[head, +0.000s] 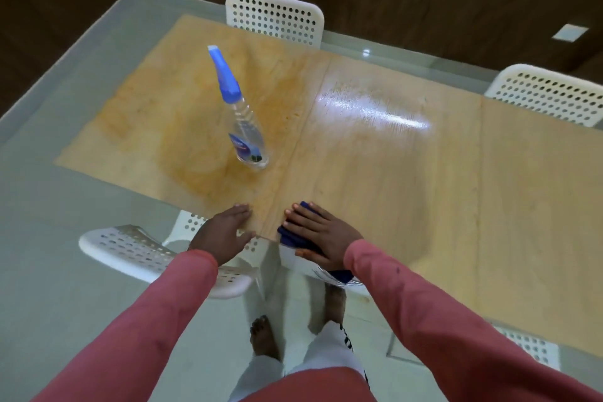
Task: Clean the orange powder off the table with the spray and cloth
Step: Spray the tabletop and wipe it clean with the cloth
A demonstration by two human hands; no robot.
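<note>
A light wooden table (408, 173) carries a wide smear of orange powder (182, 127) over its left part. A clear spray bottle (243, 121) with a blue trigger head stands upright in the smear. My right hand (321, 233) presses flat on a dark blue cloth (292, 235) at the table's near edge, and part of the cloth hangs over that edge. My left hand (225, 232) lies at the same edge with straight fingers, just left of the cloth, holding nothing.
White perforated chairs stand around the table: one (274, 18) at the far side, one (548, 95) at the far right, one (156, 254) under my left arm, one (528, 347) at the near right. The floor (49, 206) is pale grey. My bare feet (264, 336) are below.
</note>
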